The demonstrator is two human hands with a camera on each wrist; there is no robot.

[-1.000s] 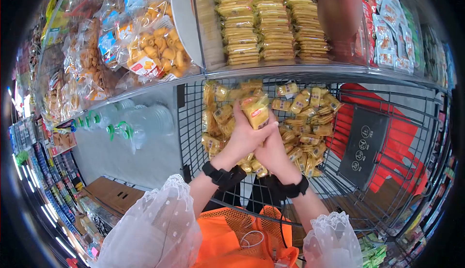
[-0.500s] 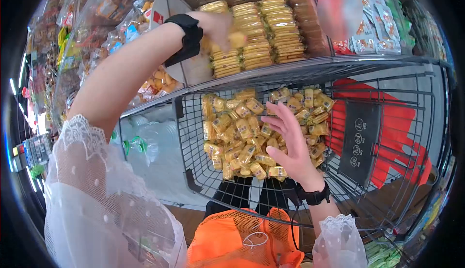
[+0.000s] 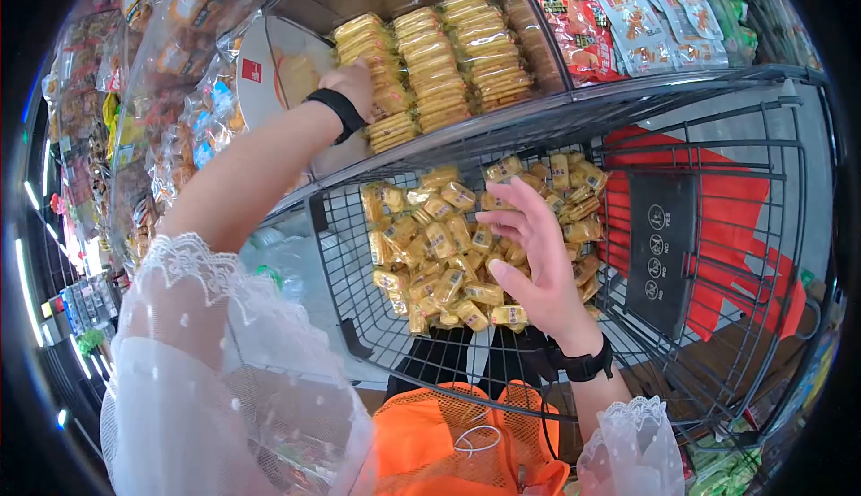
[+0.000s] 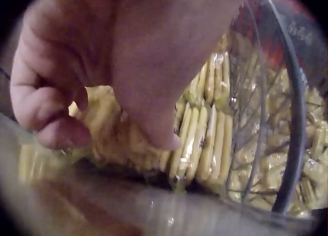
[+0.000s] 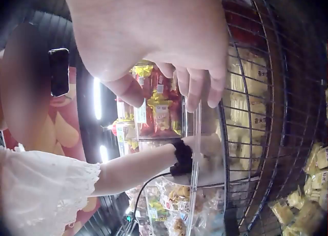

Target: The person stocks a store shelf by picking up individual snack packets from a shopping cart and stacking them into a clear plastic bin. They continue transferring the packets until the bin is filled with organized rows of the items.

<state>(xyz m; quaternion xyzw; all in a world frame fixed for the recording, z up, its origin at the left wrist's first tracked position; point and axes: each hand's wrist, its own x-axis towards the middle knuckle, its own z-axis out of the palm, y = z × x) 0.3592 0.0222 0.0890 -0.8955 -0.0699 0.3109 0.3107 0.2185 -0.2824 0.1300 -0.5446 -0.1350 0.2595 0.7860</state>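
Observation:
My left hand (image 3: 352, 85) reaches into the shelf bin, at the leftmost row of yellow wrapped packets (image 3: 369, 40). Seen from the left wrist, the curled fingers and thumb of that hand (image 4: 120, 57) span several packets (image 4: 110, 123) and grip them; the head view hides most of the fingertips. Over the cart, my right hand (image 3: 545, 272) is held with fingers spread and slightly bent, holding nothing. Below it lies a loose heap of small yellow packets (image 3: 439, 240). The right wrist view shows this hand (image 5: 154, 39) with its fingers hanging loosely.
The wire cart (image 3: 359, 352) stands against the shelf edge (image 3: 538, 106). A red cloth (image 3: 735, 200) and a black panel (image 3: 659, 245) are at its right side. Red and white snack bags (image 3: 641, 16) fill the bin on the right; clear bottles (image 3: 282, 258) lie left of the cart.
A second ago both hands held a packet over the cart. My left hand has since moved up and left into the bin; the right hand has let go and stays over the heap.

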